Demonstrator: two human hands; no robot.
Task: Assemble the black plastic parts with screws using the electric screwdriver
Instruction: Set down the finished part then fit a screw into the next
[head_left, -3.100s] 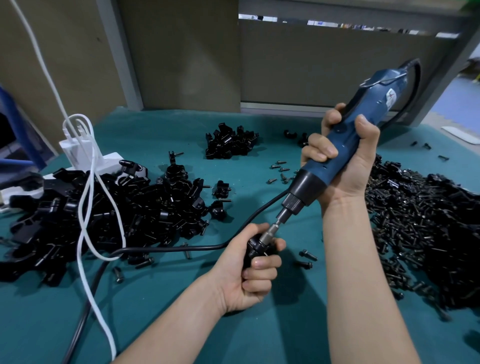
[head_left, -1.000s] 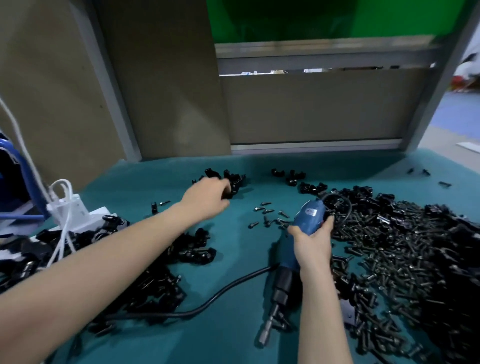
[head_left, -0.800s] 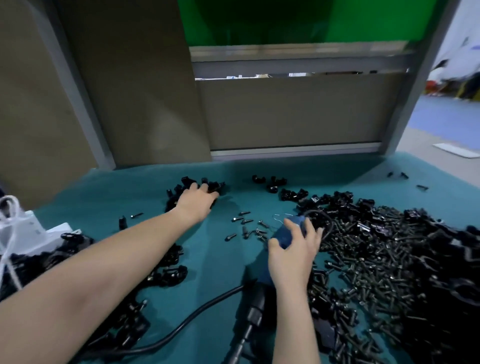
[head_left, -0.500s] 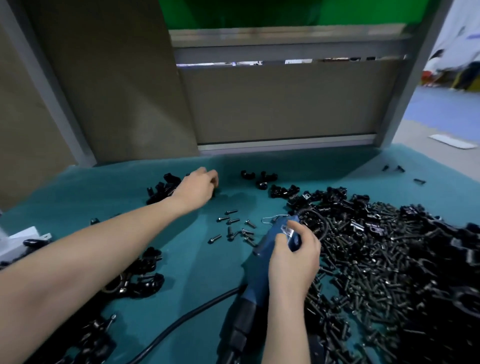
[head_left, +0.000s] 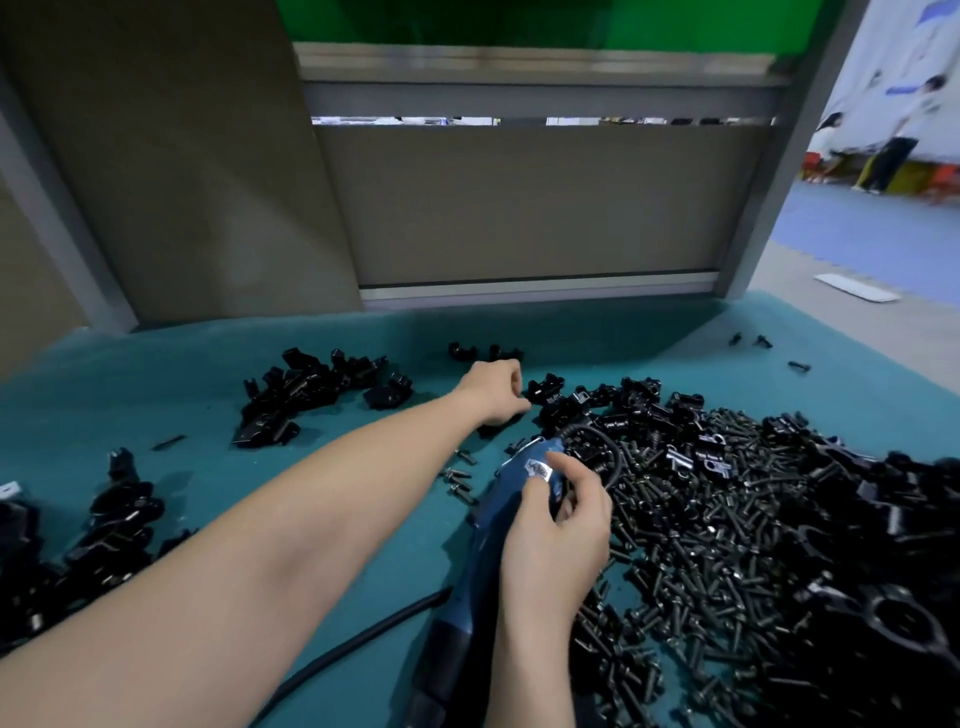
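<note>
Fingers (head_left: 574, 469) of the right hand (head_left: 558, 535) are curled round the blue electric screwdriver (head_left: 493, 525), thumb by its white label. That's a firm grip, and the tool lies flat on the teal mat (head_left: 208, 374), dark nose end nearest the person. The left hand (head_left: 492, 387) is out beyond the screwdriver's far end, fingers bent in, tips close together right beside a black plastic part (head_left: 545, 387); whether they've got hold of anything, I can't tell. To the screwdriver's right sits a big heap of screws (head_left: 727, 545), mixed with more black pieces. Just to its left lie a few loose screws (head_left: 460, 480). A black cable (head_left: 353, 649) crosses the mat left of the tool's near end.
</note>
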